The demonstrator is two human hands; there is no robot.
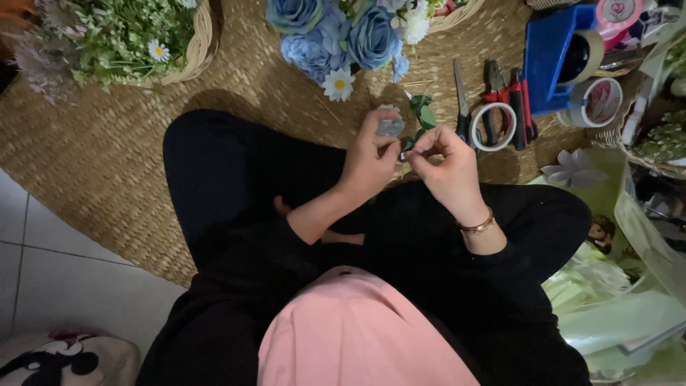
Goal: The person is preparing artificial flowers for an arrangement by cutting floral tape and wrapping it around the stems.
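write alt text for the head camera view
Seated cross-legged on a woven mat, a person's left hand and right hand pinch a small green leafy stem, with blue flowers and scissors beyond.

The person sits cross-legged, and both forearms go up from the body toward 12 o'clock. The left hand [371, 154] is curled, with the thumb and fingers pinched together at its top. The right hand [446, 164] is at 3 o'clock from it, very near, fingertips bent inward toward the left one. The right wrist has a thin bracelet [477, 226].
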